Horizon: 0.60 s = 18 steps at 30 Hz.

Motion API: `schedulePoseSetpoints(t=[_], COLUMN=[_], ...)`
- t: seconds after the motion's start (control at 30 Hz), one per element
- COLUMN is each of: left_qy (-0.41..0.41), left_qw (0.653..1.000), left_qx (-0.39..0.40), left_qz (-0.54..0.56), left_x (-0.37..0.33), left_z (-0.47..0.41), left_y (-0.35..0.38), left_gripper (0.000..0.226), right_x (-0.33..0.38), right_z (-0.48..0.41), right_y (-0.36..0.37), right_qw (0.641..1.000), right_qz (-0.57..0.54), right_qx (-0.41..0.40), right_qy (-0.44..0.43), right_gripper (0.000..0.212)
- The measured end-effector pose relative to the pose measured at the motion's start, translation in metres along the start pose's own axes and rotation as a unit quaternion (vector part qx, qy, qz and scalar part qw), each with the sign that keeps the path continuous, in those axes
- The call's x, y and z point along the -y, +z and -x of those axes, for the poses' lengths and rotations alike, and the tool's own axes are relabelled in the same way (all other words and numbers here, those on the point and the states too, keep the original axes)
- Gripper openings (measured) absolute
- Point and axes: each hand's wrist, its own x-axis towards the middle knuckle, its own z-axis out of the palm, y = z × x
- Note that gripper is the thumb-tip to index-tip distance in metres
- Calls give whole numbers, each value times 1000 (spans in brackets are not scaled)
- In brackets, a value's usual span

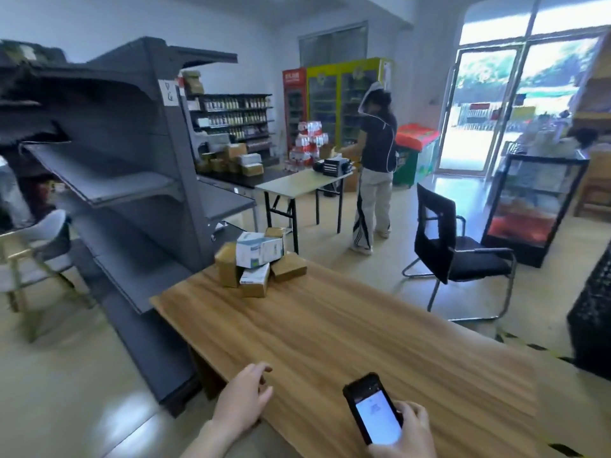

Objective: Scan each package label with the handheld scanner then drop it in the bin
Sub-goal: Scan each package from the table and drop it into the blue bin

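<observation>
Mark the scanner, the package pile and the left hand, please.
scanner (377, 415): head view, on its lit screen.
package pile (258, 251): head view, on the white face at its top.
left hand (242, 404): head view, on the back of the hand.

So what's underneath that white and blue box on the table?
The white and blue box sits on a pile of brown cardboard packages, with a white-labelled package below its front. Whatever lies beneath its middle is covered.
</observation>
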Motion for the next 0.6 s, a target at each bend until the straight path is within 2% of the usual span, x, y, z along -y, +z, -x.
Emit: schedulePoseSetpoints(t=[0.1,0.3,0.6], left_qy=[-30,-114,-210], left_qw=[999,993,974], left_qx=[-10,-21,-60], left_qz=[-14,6,58], left_x=[11,40,93], left_z=[-12,-51,-224], left_y=[1,4,-6], left_gripper=[33,41,76], right_x=[10,28,68], right_z=[-28,-83,-194], right_y=[12,48,131], right_qw=[999,995,994], right_qz=[14,47,64], right_qx=[42,90,90], right_qy=[-15,-23,-10], right_gripper=[85,86,83])
